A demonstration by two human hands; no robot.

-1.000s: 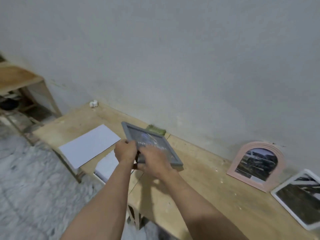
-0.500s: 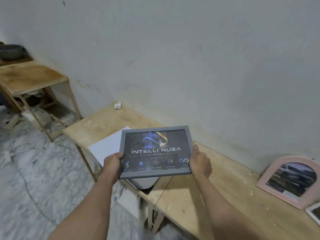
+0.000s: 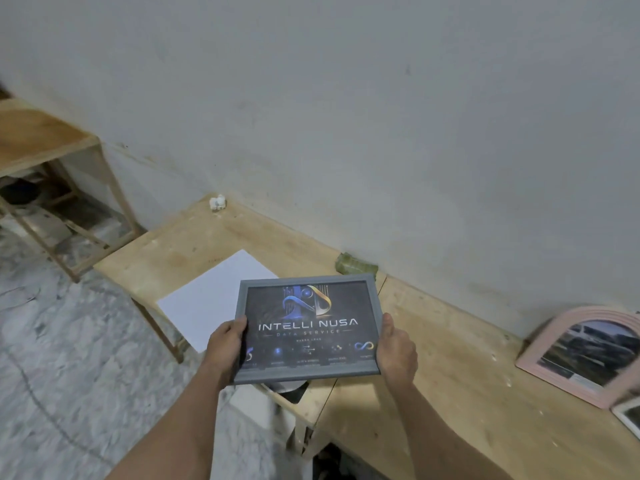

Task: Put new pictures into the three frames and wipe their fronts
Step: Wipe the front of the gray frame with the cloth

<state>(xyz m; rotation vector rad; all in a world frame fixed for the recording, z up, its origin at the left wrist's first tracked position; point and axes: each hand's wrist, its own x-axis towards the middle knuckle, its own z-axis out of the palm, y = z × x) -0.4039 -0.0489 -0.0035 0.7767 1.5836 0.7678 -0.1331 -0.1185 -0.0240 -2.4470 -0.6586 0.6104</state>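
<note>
A grey rectangular frame [image 3: 308,327] with a dark "INTELLI NUSA" picture faces me, held above the wooden table [image 3: 460,375]. My left hand [image 3: 227,344] grips its left edge and my right hand [image 3: 396,351] grips its right edge. A pink arched frame [image 3: 585,351] with a dark photo leans against the wall at the right. Only a corner of a white frame [image 3: 628,415] shows at the right edge. A green cloth [image 3: 353,264] lies by the wall behind the grey frame.
A white sheet of paper [image 3: 214,299] lies on the left part of the table. A small white object [image 3: 217,202] sits at the table's far left corner. A second wooden stand [image 3: 41,140] is at the far left. Marble floor lies below left.
The grey frame went from lying tilted on the table with both hands at its near edge to being lifted and turned face toward me, one hand on each side. The view has shifted slightly.
</note>
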